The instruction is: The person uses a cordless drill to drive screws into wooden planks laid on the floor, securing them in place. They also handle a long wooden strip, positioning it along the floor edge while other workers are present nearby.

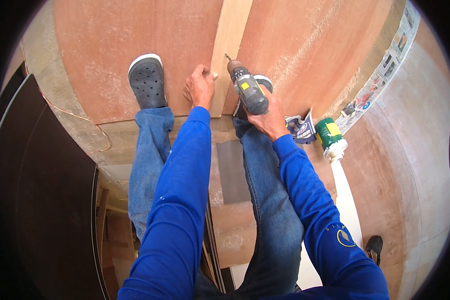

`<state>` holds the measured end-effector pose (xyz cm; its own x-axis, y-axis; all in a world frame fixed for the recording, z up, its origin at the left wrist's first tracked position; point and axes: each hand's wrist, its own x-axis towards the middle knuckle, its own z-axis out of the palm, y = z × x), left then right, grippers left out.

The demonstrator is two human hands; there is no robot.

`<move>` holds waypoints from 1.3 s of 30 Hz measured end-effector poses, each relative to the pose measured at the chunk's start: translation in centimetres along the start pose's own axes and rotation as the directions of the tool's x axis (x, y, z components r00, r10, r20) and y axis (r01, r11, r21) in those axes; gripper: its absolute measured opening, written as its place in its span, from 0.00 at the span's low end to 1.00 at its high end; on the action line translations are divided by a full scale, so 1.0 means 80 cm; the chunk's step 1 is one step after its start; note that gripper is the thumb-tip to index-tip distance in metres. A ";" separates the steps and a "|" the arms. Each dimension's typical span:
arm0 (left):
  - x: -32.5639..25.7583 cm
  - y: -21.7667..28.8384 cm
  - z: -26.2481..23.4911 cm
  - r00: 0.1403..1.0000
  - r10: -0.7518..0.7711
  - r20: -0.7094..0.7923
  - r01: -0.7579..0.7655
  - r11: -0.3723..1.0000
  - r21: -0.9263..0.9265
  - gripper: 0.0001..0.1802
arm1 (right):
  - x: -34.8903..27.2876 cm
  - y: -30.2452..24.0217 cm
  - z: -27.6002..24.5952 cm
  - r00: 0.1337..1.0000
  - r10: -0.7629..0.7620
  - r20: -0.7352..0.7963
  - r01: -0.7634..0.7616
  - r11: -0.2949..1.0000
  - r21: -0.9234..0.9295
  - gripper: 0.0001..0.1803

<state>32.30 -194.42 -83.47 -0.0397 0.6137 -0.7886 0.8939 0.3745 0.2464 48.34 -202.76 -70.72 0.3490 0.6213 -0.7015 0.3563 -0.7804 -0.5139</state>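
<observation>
While my right hand (268, 113) gripped drill (250, 91) at upper centre, left hand (200, 87) curled beside wood strip (229, 27), contents unclear; tilting could have skated bit (227, 56) into left hand.

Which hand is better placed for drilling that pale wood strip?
Probably the right hand: it grips the drill, and the bit appears over the strip. The left hand, near the strip, has no drill.
</observation>
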 end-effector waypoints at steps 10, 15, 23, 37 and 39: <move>-0.002 0.003 -0.005 0.999 -0.044 0.013 0.044 0.999 0.007 0.14 | 0.007 -0.001 0.007 1.000 0.009 -0.025 -0.007 0.998 0.065 0.21; 0.000 0.002 -0.005 0.998 -0.061 0.023 0.060 0.998 0.032 0.14 | 0.014 -0.016 -0.003 0.996 0.074 0.050 -0.070 0.995 -0.070 0.25; -0.001 0.000 -0.004 1.000 0.028 0.010 -0.028 1.000 -0.010 0.15 | 0.022 -0.037 -0.018 0.992 0.104 0.076 -0.088 0.978 -0.187 0.24; 0.000 0.002 -0.006 0.999 0.018 0.049 -0.019 1.000 0.024 0.17 | 0.008 -0.005 -0.004 0.970 0.238 0.043 -0.213 0.923 -0.320 0.22; 0.001 0.003 -0.007 0.998 0.005 0.067 -0.007 1.000 0.019 0.16 | 0.011 -0.004 -0.003 0.966 0.243 0.084 -0.200 0.916 -0.348 0.22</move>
<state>32.27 -193.92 -83.15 -0.0048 0.5675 -0.8233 0.9024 0.3573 0.2410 48.74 -201.97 -71.03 0.3510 0.4049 -0.8443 0.5580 -0.8145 -0.1587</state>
